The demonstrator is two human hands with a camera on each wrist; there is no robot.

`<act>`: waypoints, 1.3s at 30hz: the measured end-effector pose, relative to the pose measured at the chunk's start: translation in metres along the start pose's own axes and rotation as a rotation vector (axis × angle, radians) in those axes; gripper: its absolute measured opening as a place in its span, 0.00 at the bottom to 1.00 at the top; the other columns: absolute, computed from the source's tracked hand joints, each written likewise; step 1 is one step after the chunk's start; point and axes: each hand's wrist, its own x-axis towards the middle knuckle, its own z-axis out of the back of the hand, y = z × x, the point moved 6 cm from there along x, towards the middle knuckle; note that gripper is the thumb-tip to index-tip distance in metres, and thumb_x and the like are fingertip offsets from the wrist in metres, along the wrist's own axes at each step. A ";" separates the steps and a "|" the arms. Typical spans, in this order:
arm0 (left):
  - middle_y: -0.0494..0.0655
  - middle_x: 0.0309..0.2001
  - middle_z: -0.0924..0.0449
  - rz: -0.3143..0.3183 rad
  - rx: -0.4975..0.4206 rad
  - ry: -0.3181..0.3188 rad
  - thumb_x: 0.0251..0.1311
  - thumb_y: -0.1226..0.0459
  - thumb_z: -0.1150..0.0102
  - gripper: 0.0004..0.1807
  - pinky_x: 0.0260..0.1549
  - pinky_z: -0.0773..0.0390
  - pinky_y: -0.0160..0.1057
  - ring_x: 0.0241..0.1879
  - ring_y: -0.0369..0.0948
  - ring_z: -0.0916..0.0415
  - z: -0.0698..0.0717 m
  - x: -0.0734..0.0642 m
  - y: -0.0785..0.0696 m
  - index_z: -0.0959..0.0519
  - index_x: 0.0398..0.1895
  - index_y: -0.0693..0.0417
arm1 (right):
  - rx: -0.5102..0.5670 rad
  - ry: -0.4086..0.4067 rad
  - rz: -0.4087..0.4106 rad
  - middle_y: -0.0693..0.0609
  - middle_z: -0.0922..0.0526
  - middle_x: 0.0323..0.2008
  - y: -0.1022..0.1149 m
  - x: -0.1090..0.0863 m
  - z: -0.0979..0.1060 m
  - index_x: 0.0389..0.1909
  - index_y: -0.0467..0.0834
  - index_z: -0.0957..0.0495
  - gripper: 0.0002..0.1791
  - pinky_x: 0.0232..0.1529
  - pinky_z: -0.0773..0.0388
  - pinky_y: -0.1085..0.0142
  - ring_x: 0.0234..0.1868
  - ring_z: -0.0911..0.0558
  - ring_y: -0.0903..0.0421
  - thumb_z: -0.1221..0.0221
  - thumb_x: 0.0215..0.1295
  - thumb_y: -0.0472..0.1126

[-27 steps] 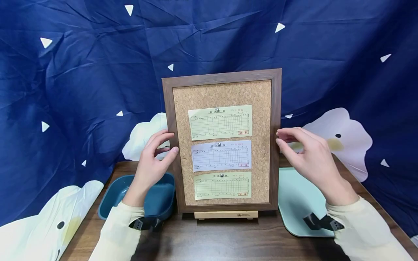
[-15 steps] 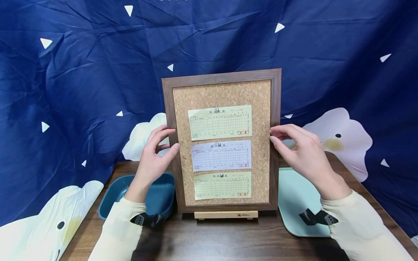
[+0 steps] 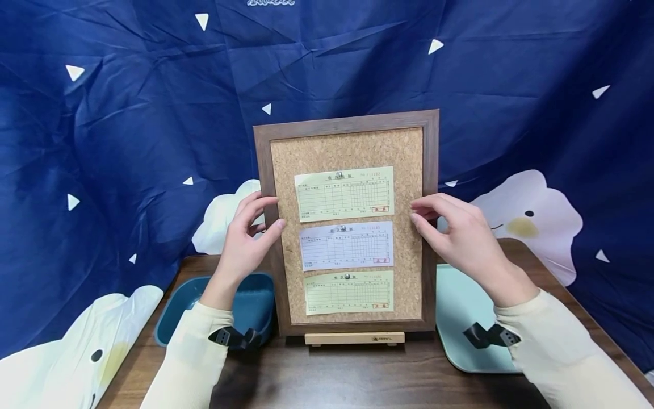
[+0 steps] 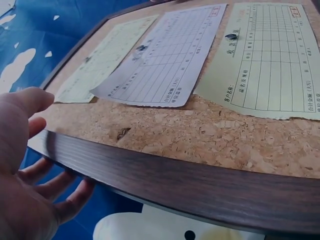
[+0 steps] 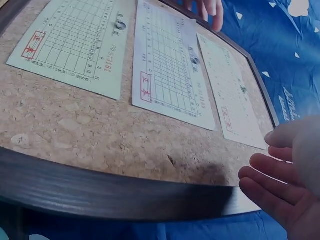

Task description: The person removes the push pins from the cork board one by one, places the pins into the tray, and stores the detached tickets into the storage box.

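A framed corkboard (image 3: 347,149) stands tilted back on a wooden easel (image 3: 355,338). Pinned to it, one above another, are a pale green receipt (image 3: 349,200), a whitish-lavender receipt (image 3: 352,250) and another pale green receipt (image 3: 352,296), each with a metal pushpin near its top. My left hand (image 3: 242,241) is at the left side of the frame, thumb and fingers spread apart around that edge (image 4: 150,170). My right hand (image 3: 457,233) hovers over the right side of the board, fingers loosely bent, fingertips (image 5: 250,175) close to the top receipt's right edge. Neither hand holds anything.
A dark blue basin (image 3: 166,318) sits at the left, partly behind my left forearm. At the right lies a mint green tray (image 3: 462,324), partly under my right arm. All stand on a brown wooden table (image 3: 347,378), with a blue curtain (image 3: 153,113) behind it.
My right hand has moved left, from the frame's right edge onto the board beside the top receipt. My left hand has shifted slightly up and to the right. Board and receipts stay in place.
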 end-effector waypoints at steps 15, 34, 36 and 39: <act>0.50 0.85 0.46 -0.028 -0.014 -0.014 0.71 0.62 0.32 0.24 0.61 0.30 0.51 0.79 0.55 0.37 -0.005 0.009 0.000 0.19 0.69 0.52 | 0.057 -0.006 -0.012 0.47 0.09 0.38 0.006 0.013 -0.014 0.47 0.37 0.11 0.11 0.37 0.25 0.73 0.34 0.14 0.54 0.30 0.65 0.26; 0.52 0.87 0.52 -0.023 0.006 -0.021 0.72 0.59 0.33 0.23 0.72 0.34 0.67 0.87 0.50 0.55 -0.010 0.022 -0.011 0.18 0.68 0.50 | 0.083 -0.006 -0.012 0.45 0.09 0.40 0.010 0.029 -0.024 0.48 0.36 0.12 0.09 0.39 0.27 0.73 0.37 0.13 0.51 0.31 0.68 0.27; 0.53 0.87 0.52 -0.025 0.010 -0.019 0.72 0.59 0.33 0.23 0.74 0.35 0.69 0.87 0.51 0.56 -0.011 0.023 -0.012 0.18 0.68 0.51 | 0.084 -0.007 0.001 0.44 0.09 0.40 0.011 0.031 -0.025 0.47 0.35 0.12 0.09 0.40 0.26 0.73 0.37 0.13 0.51 0.31 0.68 0.27; 0.54 0.87 0.52 -0.025 0.013 -0.009 0.72 0.59 0.33 0.23 0.75 0.37 0.70 0.88 0.51 0.59 -0.011 0.025 -0.011 0.19 0.69 0.51 | 0.083 -0.010 0.020 0.44 0.09 0.40 0.012 0.033 -0.026 0.47 0.35 0.12 0.09 0.42 0.25 0.71 0.37 0.12 0.51 0.31 0.68 0.27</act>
